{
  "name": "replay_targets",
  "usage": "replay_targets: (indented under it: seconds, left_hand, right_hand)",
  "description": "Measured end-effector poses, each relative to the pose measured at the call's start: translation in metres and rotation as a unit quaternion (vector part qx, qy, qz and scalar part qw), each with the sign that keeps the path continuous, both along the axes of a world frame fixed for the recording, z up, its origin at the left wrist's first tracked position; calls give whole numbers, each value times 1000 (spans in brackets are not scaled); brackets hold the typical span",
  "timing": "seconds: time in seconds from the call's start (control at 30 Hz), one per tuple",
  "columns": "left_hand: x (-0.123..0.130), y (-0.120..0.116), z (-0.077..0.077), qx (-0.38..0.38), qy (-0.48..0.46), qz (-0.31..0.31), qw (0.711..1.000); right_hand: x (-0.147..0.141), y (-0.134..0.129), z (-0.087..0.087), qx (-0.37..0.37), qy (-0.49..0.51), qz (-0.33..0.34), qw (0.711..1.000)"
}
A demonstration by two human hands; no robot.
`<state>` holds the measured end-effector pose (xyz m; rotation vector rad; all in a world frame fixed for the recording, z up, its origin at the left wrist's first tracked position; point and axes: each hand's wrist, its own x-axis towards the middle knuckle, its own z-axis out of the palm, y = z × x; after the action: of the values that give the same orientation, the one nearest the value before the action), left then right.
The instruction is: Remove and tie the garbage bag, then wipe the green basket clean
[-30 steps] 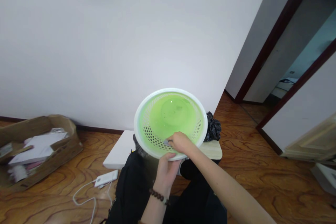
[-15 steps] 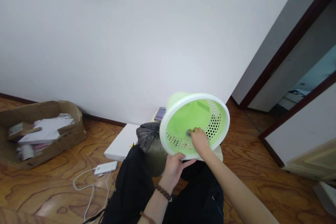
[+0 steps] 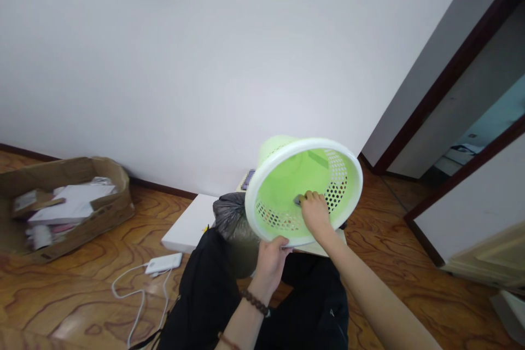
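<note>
A light green plastic basket (image 3: 287,180) with a white rim and rows of round holes is tilted so that its opening faces me. My left hand (image 3: 271,260) grips the near rim, thumb over the edge and fingers beneath. Inside the basket, my right hand (image 3: 315,212) is closed on a small grey thing (image 3: 297,200), mostly hidden by the fingers and too small to name. A dark, knotted plastic bag (image 3: 234,219) rests against the basket's left side, by my leg.
To the left lies a white flat box (image 3: 189,224), with a white power bank (image 3: 164,264) and its cable on the wooden floor. Farther left stands an open cardboard box (image 3: 118,197) holding papers and packets. A white wall (image 3: 205,65) rises ahead; a doorway is at right.
The basket has risen slightly and tips a little more toward me. My left fingers have closed in under the rim. My right hand has moved slightly up inside the basket.
</note>
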<state>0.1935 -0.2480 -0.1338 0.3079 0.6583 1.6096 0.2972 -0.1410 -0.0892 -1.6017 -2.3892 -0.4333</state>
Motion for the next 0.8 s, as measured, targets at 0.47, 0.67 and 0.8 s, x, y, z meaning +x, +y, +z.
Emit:
replay_targets:
  seconds: [0.47,0.67,0.8]
  left_hand:
    - [2,-2,4,-14,21,0,1000]
    - [7,-3,2,-18,48,11,999]
    - [7,-2,5,-37,62,28,997]
  right_hand:
    - [-8,1,0,-33,-10,31,999]
    - [0,3,0,-23,-32,-27,999]
    - [-4,-8,2,-16,11,-7,1000]
